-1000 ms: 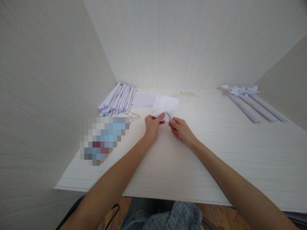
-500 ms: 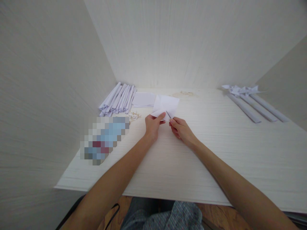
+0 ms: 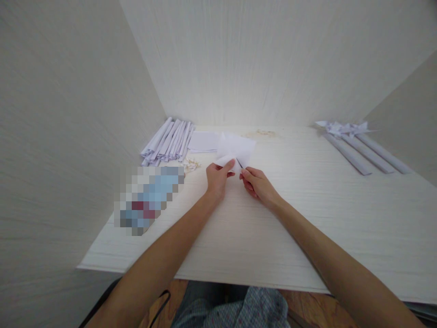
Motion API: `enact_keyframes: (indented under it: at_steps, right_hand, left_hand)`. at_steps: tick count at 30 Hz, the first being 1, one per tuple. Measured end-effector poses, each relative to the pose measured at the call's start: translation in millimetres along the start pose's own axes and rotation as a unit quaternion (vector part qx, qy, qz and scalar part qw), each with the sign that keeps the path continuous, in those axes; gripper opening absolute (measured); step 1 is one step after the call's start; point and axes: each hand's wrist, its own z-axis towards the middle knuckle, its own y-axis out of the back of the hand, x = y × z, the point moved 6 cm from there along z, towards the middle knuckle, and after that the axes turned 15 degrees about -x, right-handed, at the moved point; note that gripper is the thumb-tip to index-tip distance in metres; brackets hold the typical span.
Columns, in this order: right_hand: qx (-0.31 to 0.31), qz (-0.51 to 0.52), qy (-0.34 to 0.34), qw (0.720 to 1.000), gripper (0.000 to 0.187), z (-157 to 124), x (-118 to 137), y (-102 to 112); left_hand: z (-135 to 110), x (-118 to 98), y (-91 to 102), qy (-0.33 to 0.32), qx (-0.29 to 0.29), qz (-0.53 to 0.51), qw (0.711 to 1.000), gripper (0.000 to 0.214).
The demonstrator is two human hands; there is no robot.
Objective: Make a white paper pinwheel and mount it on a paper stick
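My left hand (image 3: 217, 176) pinches the lower left edge of a white square of paper (image 3: 239, 146), thumb on top and fingers beneath. My right hand (image 3: 255, 181) is closed round a thin dark pointed tool (image 3: 239, 163); its kind is too small to make out. The tool's tip lies against the paper near my left thumb. To the left of the held sheet is a flat stack of white paper (image 3: 204, 141), partly covered by it.
Several rolled paper sticks (image 3: 170, 141) lie in the back left corner. Small whitish bits (image 3: 191, 165) sit in front of them. A blurred bluish object (image 3: 152, 198) lies left. At right are three paper tubes (image 3: 367, 155) with folded paper pieces (image 3: 343, 129) at their far ends.
The held paper has shifted very slightly, and my right hand with the dark tool has edged a little to the left. Everything else stays put.
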Motion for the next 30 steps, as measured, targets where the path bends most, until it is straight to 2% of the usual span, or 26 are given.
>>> enact_keyframes:
  at_steps: [6, 10, 14, 17, 25, 30]
  right_hand:
    - [0.008, -0.035, 0.046, 0.998, 0.021, -0.9, -0.4, 1.2]
    - [-0.005, 0.029, 0.028, 0.999, 0.022, -0.8, -2.6, 4.3]
    - [-0.073, 0.141, 0.009, 0.987, 0.026, 1.2, -1.8, 14.9]
    - [-0.103, 0.177, 0.007, 0.979, 0.027, 2.1, -1.0, 20.1]
    - [-0.065, 0.14, 0.001, 0.988, 0.026, -0.3, -1.5, 14.3]
    - [-0.064, 0.131, 0.004, 0.989, 0.028, -1.5, -0.8, 14.0]
  left_hand:
    - [13.6, -8.5, 10.5, -0.049, -0.077, -0.058, 0.994, 0.021]
    - [21.1, -12.1, 14.9, -0.09, -0.087, -0.048, 0.991, 0.024]
    - [23.3, -11.6, 15.9, -0.105, -0.073, -0.035, 0.991, 0.024]
    - [24.0, -10.1, 15.2, -0.106, -0.058, -0.02, 0.992, 0.022]
    - [18.0, -11.2, 9.3, -0.126, -0.019, 0.063, 0.99, 0.023]
    - [10.2, -9.6, 1.8, -0.082, 0.015, 0.019, 0.996, 0.027]
